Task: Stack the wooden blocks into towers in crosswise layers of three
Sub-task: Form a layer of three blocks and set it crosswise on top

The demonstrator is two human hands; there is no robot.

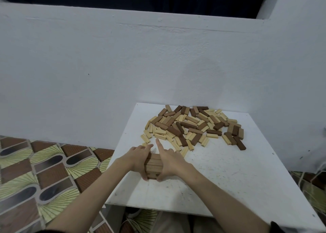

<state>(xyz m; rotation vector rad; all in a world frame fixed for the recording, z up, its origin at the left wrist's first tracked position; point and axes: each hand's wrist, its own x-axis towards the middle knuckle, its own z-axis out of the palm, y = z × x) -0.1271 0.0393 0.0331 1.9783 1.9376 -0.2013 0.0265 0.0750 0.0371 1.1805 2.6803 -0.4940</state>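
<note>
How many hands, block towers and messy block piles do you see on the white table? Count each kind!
Hands: 2, the left hand and the right hand, each touching one side of the tower
Towers: 1, the small tower between them
Piles: 1, the loose pile of blocks behind it
Total: 4

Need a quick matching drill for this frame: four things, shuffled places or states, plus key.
1. small brown wooden block tower
2. loose pile of light and dark wooden blocks
3. white square tabletop
4. patterned brown and green floor tiles

A. left of the table, below
B. pressed between both hands
C. bears the blocks
D. far side of the table, by the wall

Pairs: 1-B, 2-D, 3-C, 4-A
</note>
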